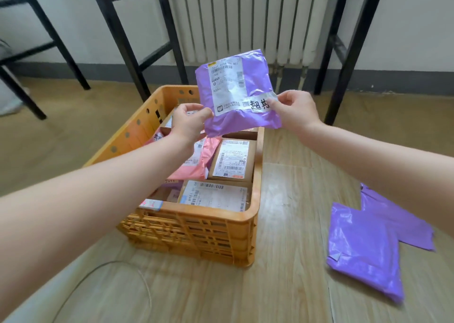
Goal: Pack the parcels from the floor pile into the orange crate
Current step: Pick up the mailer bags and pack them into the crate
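While I hold the purple parcel [245,89] up over the far end of the orange crate [196,234], my left hand [189,121] pinches its lower left corner between thumb and curled fingers. My right hand [292,110] pinches the right edge, thumb laid on a white strip of tape with handwritten characters. The parcel hangs clear of the crate, its label facing me, at about twelve o'clock from the crate's middle.

The crate sits on the wooden floor [294,286] straight ahead of me and is well filled. A pink parcel [196,165] lies near its centre, and a brown box [232,159] with a white label sits just beside it at three o'clock. Another labelled box [213,196] lies at six o'clock against the near wall. More packets lie under these, too covered for me to make out.

At four o'clock from the crate, well apart from it, two purple parcels [366,251] lie on the floor, touching each other. A white radiator [245,15] stands against the wall at twelve o'clock, with black frame legs [118,35] on either side. A thin grey cable [110,266] curves over the floor at seven o'clock.
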